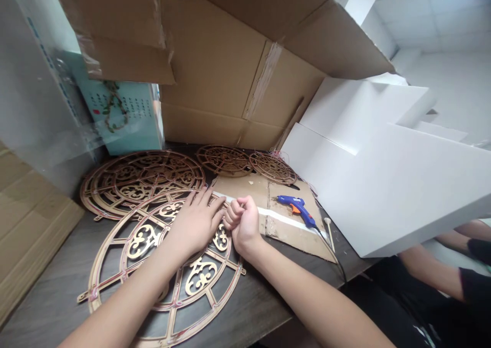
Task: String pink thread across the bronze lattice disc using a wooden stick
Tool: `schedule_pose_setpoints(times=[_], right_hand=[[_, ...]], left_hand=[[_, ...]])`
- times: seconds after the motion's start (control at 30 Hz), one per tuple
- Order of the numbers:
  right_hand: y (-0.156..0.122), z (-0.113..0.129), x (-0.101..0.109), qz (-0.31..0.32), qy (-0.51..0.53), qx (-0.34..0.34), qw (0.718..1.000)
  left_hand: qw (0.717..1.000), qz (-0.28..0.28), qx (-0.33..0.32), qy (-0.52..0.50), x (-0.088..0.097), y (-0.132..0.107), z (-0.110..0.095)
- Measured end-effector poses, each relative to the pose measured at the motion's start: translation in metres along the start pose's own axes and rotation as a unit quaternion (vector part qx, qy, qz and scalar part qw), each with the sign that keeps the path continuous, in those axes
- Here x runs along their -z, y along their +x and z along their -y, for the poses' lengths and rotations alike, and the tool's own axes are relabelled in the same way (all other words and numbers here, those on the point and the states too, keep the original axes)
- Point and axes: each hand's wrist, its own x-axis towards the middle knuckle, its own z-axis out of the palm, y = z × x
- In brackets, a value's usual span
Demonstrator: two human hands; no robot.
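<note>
Fingers (210, 198) splayed, L hand (194, 224) on flat-lying round disc (200, 276); R hand (243, 223) fisted, contents unclear.

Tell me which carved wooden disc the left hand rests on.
The large disc at the front; the left hand lies flat on it. The other large disc and two small discs lie farther back.

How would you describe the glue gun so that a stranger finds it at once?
Start at the dark table, then find the flat cardboard sheet lying just right of the person's right hand. The glue gun lies on that sheet: the only blue thing there, with an orange trigger and a black cord.
</note>
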Motion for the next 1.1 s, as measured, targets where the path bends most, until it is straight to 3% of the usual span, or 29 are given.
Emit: schedule_pose_setpoints(times=[0.37,0.63,0.83,1.1], right_hand=[[-0.007,0.000,-0.001,-0.024,-0.022,-0.013,0.999],[0.013,0.001,-0.003,-0.032,-0.026,0.005,0.999],[-0.004,0.000,0.001,-0.023,-0.026,-0.003,0.999],[0.018,0.003,-0.004,-0.035,-0.024,0.000,0.999]], left_hand=[[1.000,0.017,0.014,0.019,0.002,0.002,-0.003],[0.999,0.024,-0.004,0.028,-0.001,-0.001,-0.008],[1.000,0.007,0.006,0.029,-0.001,0.000,-0.005],[1.000,0.002,-0.005,0.028,-0.004,-0.001,-0.006]])
